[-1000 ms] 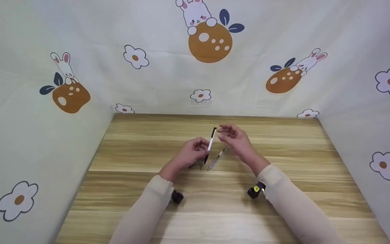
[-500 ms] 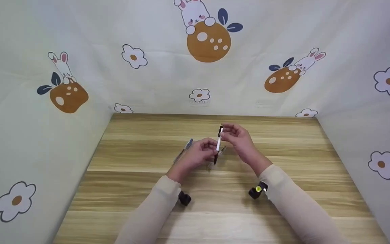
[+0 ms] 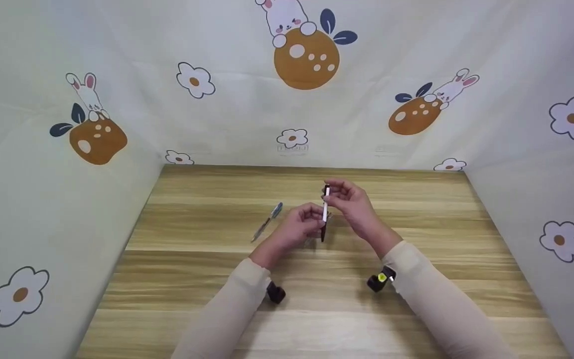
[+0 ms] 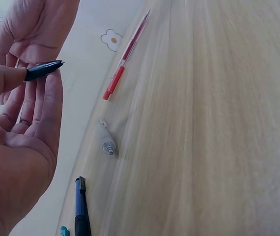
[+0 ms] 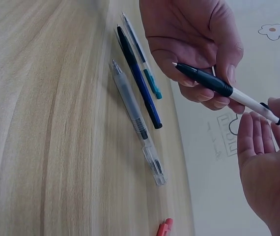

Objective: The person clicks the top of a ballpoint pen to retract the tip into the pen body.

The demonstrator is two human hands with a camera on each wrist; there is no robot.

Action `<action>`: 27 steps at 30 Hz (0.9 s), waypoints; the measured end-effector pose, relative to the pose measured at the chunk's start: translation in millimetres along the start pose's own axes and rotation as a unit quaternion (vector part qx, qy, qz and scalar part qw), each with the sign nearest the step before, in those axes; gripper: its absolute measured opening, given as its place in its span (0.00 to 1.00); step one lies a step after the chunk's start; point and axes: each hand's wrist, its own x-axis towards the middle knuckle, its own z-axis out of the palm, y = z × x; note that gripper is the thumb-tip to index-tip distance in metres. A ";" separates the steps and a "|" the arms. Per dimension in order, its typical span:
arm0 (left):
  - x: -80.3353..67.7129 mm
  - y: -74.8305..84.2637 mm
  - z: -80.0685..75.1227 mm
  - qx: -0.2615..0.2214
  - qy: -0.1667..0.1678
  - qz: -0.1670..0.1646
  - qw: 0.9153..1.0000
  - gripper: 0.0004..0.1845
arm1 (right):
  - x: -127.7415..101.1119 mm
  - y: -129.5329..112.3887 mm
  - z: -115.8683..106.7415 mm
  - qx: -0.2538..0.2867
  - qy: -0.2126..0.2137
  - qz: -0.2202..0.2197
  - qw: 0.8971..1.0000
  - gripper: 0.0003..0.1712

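A white click pen (image 3: 325, 212) with a black grip, tip and clip is held above the table, tip downward. My left hand (image 3: 298, 225) pinches it by the black grip between thumb and fingers. At its upper, clip end, my right hand (image 3: 356, 205) has thumb and fingertips closed around the barrel. In the right wrist view the whole white click pen (image 5: 250, 101) lies between both hands. Only its black tip end (image 4: 42, 70) shows in the left wrist view, the rest being hidden by the hands.
Several pens lie on the wooden table (image 3: 327, 319): a clear one (image 5: 135, 113), a dark blue one (image 5: 141, 83), a teal-ended one (image 5: 151, 81) and a red one (image 4: 114, 81). A patterned cloth (image 3: 227, 119) walls the table's back and sides.
My left hand has carried the white pen a little to the right. My right hand, apart from the pen a second ago, now holds its upper end. Pens at the left came into view.
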 end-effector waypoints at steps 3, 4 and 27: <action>0.7 -1.4 0.5 0.000 0.006 0.007 1.000 0.11 | -0.2 1.5 -0.6 -0.001 -0.006 -0.001 1.000 0.26; 0.9 -1.8 0.7 0.000 0.007 0.010 1.000 0.11 | -0.2 1.7 -0.6 -0.003 -0.007 -0.002 1.000 0.26; 3.6 0.5 5.3 -0.005 0.012 0.010 1.000 0.10 | -3.0 -3.2 -2.7 -0.043 -0.008 -0.031 0.999 0.27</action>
